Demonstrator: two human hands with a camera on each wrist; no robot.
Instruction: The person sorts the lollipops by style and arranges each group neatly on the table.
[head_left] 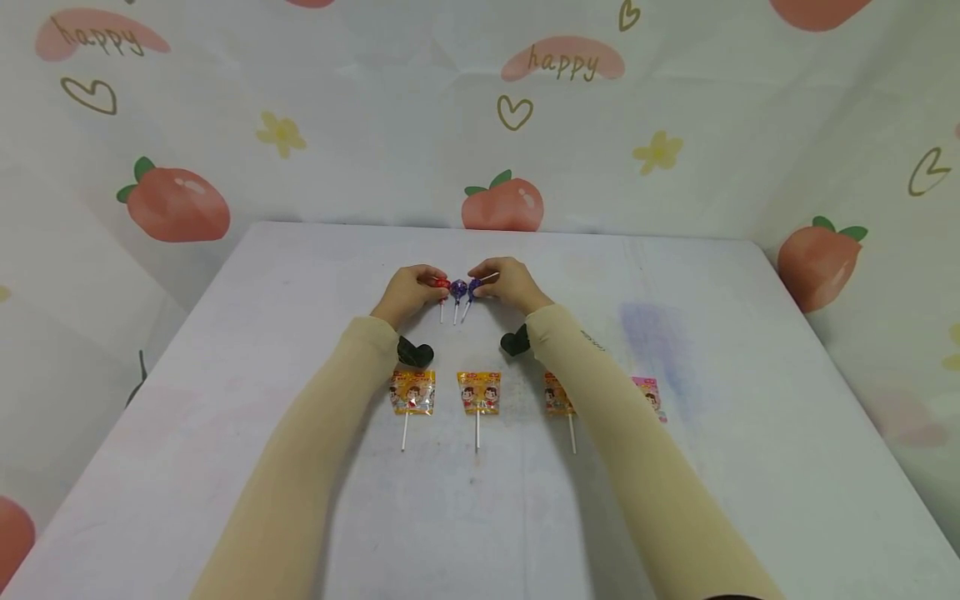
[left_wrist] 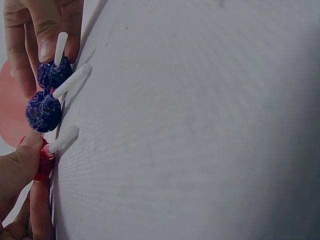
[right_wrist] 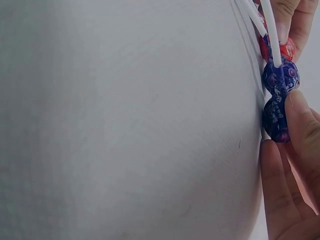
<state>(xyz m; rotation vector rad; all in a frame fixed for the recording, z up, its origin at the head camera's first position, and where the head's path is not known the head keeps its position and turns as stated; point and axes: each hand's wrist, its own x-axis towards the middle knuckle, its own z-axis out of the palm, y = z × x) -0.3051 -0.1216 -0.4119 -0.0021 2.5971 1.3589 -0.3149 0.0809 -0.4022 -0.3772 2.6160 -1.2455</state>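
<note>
Three round-headed lollipops lie side by side near the table's far edge, their white sticks pointing toward me. My left hand pinches the red lollipop at the left, its thumb laid over the wrapper. At the other end of the row, my right hand holds a dark purple lollipop between thumb and fingers. The middle purple lollipop sits between the two held ones, and neither hand grips it. In the right wrist view, the heads are packed close together in a line.
Nearer me on the white table, three orange-bagged lollipops lie spaced in a row, sticks toward me. My right sleeve partly covers the rightmost one and a pink packet. A fruit-patterned cloth hangs behind.
</note>
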